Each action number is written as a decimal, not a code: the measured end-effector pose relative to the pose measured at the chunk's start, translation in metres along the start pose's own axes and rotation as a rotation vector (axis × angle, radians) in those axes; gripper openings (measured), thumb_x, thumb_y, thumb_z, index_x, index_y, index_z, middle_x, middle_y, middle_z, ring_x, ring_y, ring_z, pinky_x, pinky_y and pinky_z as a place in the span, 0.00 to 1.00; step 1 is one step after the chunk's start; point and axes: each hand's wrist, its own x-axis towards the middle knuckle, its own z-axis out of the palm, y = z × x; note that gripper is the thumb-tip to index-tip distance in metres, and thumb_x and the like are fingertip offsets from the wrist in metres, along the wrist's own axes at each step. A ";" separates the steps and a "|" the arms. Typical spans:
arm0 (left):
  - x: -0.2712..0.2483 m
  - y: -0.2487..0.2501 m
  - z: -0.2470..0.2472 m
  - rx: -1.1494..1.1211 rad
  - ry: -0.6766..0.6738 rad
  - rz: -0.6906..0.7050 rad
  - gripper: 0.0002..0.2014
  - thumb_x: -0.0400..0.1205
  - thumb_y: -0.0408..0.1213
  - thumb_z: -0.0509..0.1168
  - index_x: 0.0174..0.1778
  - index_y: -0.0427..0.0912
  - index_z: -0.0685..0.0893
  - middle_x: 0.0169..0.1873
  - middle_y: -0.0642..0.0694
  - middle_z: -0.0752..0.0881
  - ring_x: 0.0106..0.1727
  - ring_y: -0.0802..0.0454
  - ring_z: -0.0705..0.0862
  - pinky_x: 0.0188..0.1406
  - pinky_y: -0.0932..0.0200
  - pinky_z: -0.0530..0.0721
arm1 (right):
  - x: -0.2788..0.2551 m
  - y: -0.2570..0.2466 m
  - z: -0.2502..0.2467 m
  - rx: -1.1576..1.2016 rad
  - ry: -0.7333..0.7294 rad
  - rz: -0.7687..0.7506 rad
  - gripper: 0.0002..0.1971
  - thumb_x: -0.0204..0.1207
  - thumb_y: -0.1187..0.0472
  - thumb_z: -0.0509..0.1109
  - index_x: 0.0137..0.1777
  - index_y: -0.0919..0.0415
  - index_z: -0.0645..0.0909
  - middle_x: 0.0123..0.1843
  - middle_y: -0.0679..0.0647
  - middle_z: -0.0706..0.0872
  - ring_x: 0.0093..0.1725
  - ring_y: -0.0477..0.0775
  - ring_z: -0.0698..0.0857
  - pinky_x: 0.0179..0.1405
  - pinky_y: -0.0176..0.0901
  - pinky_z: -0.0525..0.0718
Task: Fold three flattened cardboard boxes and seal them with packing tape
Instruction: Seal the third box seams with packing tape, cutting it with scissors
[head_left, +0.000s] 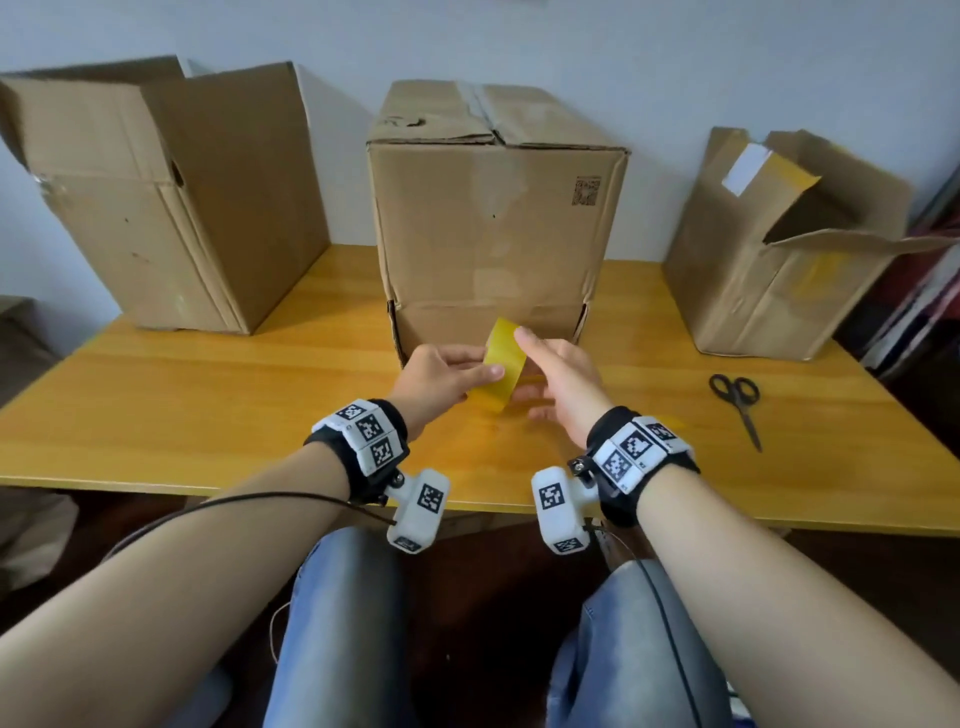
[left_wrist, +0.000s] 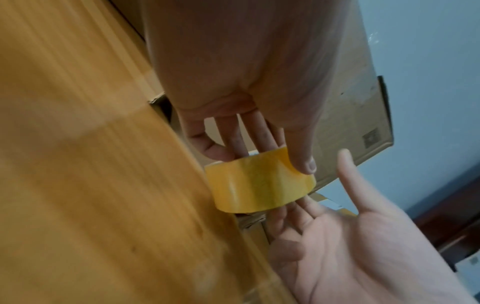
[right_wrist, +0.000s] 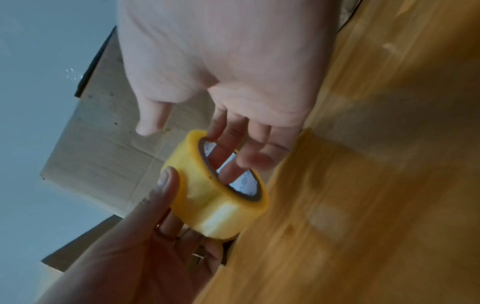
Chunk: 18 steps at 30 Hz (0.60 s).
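Holding the roll of tape (head_left: 501, 366) just above the table (head_left: 208, 405), in front of the middle box (head_left: 493, 208), the person works it with both hands. The left hand (head_left: 439, 376) grips the roll: thumb laid across the outer yellow band, fingers behind it. The right hand (head_left: 558, 382) is spread, thumb raised clear; in the right wrist view its fingers (right_wrist: 226, 148) reach into the core of the roll, not closed on it.

Handling, as a judgement: the roll looks light and rigid, with a smooth glossy outer wrap that may slip under a fingertip. Best hold is through the core or across the width of the band. A free end is not visible in any view and may be hard to find on so glossy a surface.

Orientation: the roll stands on edge, tilted. Its axis runs roughly left to right across the person, open core facing the right hand.

The middle box stands closed on top, with a seam along its centre. The left box (head_left: 156, 197) and the right box (head_left: 779, 249) stand erect with top flaps open. Scissors (head_left: 737, 402) lie on the table to the right, well apart from the hands.
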 end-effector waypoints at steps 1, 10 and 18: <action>0.002 -0.004 0.001 0.004 -0.004 0.006 0.09 0.77 0.43 0.78 0.53 0.52 0.92 0.39 0.57 0.92 0.38 0.66 0.86 0.39 0.67 0.82 | 0.003 0.003 0.003 -0.024 0.031 0.006 0.24 0.74 0.36 0.76 0.57 0.55 0.81 0.49 0.52 0.91 0.35 0.51 0.90 0.24 0.42 0.79; 0.014 -0.034 0.010 -0.191 -0.017 0.059 0.10 0.79 0.35 0.75 0.56 0.41 0.92 0.46 0.49 0.94 0.47 0.60 0.90 0.49 0.66 0.85 | 0.019 0.030 0.011 0.299 -0.081 0.030 0.11 0.80 0.52 0.76 0.51 0.60 0.88 0.34 0.54 0.86 0.23 0.49 0.78 0.21 0.39 0.82; 0.027 -0.053 0.011 -0.346 0.096 0.082 0.15 0.75 0.29 0.77 0.58 0.39 0.88 0.54 0.49 0.90 0.55 0.59 0.88 0.60 0.63 0.84 | 0.021 0.050 0.009 0.634 -0.146 0.053 0.20 0.81 0.57 0.70 0.64 0.73 0.79 0.41 0.61 0.87 0.28 0.52 0.82 0.40 0.55 0.91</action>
